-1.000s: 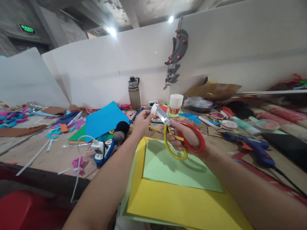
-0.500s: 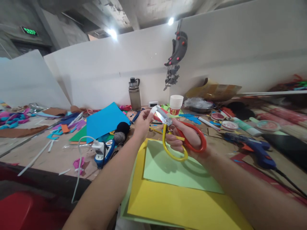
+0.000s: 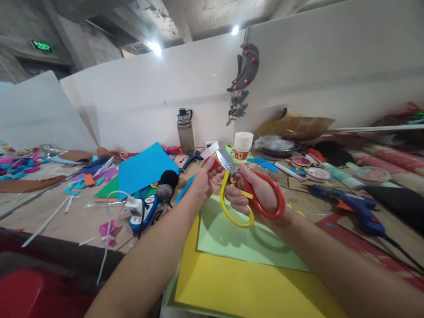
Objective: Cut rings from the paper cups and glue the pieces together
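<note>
My right hand [image 3: 256, 192] grips a pair of scissors [image 3: 247, 194] with one yellow and one red loop, its short metal blades pointing up and left. My left hand [image 3: 203, 179] pinches a small red and white paper cup [image 3: 212, 152] right at the blade tips. Both hands hover over a light green sheet [image 3: 238, 236] that lies on a larger yellow sheet [image 3: 232, 282] near the table's front edge.
A stack of paper cups [image 3: 243, 145], a grey bottle [image 3: 186, 130], a blue sheet [image 3: 142, 168], yarn balls [image 3: 167, 183] and a power strip with a white plug [image 3: 141, 211] sit left and behind. A blue glue gun [image 3: 354, 207], tape rolls and paper scraps lie right.
Both hands have drifted slightly nearer and lower. The cup has turned in my left hand and now sits closer against the scissor blades.
</note>
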`<state>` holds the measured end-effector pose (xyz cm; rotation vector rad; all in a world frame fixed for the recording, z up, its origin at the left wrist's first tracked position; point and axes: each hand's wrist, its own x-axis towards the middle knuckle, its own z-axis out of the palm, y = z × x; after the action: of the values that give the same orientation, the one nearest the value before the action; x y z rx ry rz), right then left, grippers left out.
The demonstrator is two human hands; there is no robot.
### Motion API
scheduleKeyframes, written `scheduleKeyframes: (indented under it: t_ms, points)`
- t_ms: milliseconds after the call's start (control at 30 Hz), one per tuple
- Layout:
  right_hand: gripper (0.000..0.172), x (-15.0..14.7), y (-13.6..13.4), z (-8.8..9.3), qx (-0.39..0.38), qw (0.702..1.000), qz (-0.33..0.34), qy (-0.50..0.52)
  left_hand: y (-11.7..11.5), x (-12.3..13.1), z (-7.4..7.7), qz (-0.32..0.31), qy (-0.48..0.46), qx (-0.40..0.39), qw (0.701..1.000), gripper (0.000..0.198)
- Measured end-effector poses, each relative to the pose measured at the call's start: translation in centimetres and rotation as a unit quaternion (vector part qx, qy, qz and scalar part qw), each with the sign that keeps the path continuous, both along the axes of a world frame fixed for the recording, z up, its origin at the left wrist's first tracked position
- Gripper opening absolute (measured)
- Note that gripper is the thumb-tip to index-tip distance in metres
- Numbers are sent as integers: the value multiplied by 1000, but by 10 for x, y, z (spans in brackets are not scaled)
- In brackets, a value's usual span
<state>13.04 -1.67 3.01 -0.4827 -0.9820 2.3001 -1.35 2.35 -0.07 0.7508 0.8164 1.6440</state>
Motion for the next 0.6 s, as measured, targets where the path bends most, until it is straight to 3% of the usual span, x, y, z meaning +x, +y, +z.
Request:
scheduleKeyframes:
  t_ms: [233,433,600]
  points:
    - [45,-1,-2,1,-30,998,20,44,4,-3,-2,65,-1,79,995,42]
    - [53,-2,-5,1,-75,990,48,107,6,-3,2,137,31,104,985,47]
    - [55,-4,-12,4,-68,986,64,135,4,-2,8,180,81,87,976,50]
